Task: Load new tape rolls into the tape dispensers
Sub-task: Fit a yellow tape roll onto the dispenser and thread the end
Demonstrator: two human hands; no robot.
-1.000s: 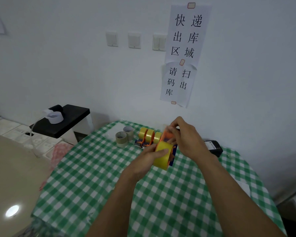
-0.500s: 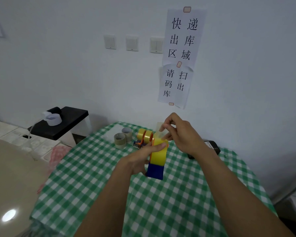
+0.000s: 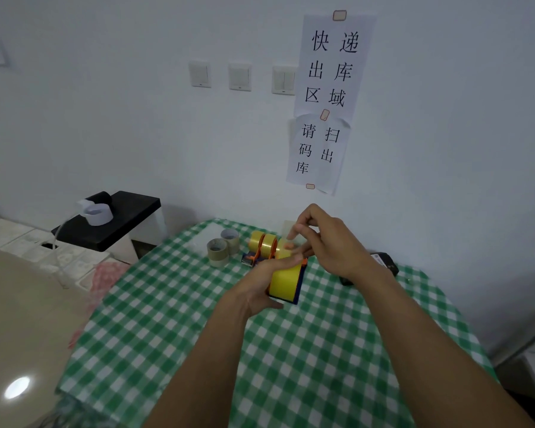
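Note:
Over the green checked table [image 3: 291, 350], my left hand [image 3: 260, 282] grips a blue and orange tape dispenser [image 3: 298, 284] with a yellow tape roll [image 3: 283, 281] in it. My right hand [image 3: 328, 242] is just above it, its fingertips pinching the clear free end of the tape [image 3: 289, 231], which is lifted off the roll. Behind them on the table stand two more dispensers with yellow rolls [image 3: 263, 245]. Two brownish empty tape cores [image 3: 223, 247] sit to their left.
A black handheld scanner [image 3: 383, 262] lies at the table's far right, partly behind my right forearm. A black stool [image 3: 115, 220] with a white paper roll [image 3: 98, 213] on it stands left of the table. The wall with paper signs is close behind.
The dispenser in my left hand has tilted, so less of its blue base shows. My right hand has drawn the tape end up and a little to the right.

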